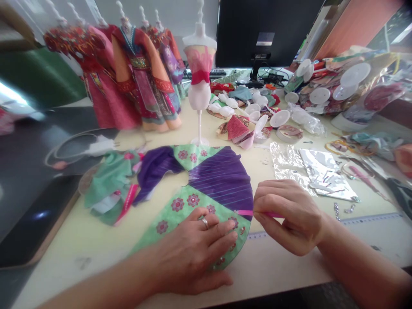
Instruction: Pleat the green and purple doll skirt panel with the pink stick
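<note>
A fan-shaped doll skirt piece (222,184) lies spread on the table, with purple striped panels and green panels printed with pink flowers. My left hand (196,244), a ring on one finger, rests flat on the lower green panel with its fingers apart. Just past the skirt's right edge, my right hand (286,214) is closed around a slim pink tool (245,212). The tool's tip reaches over the border between the purple and green panels; its exact kind is unclear. Small shiny decorations (232,246) dot the green panel near my left fingertips.
A bare doll mannequin (199,94) stands behind the skirt, and dressed dolls (138,77) crowd the back left. Clear bags (325,171), beads (336,211) and a ruler (370,219) lie right. A phone (38,219) and green garment (111,184) lie left.
</note>
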The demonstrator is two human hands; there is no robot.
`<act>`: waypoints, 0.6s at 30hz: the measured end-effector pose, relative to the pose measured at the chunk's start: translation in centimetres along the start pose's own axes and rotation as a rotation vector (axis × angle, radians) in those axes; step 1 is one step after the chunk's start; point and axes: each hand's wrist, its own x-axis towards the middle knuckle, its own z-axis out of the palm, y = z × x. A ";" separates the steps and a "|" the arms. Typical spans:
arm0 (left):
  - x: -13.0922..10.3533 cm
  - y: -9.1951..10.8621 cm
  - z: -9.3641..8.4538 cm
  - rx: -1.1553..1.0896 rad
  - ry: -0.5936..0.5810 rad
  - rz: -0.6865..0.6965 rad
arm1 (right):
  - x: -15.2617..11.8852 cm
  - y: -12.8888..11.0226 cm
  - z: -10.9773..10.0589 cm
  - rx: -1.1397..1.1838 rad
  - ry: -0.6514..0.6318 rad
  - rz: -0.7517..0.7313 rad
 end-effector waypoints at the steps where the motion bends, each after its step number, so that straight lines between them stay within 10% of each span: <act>1: 0.0 0.0 0.0 0.002 -0.015 -0.007 | 0.0 0.0 0.0 -0.001 0.003 -0.001; 18: -0.3 -1.6 -0.8 -0.082 0.325 -0.166 | -0.7 0.3 -0.7 0.065 0.160 0.058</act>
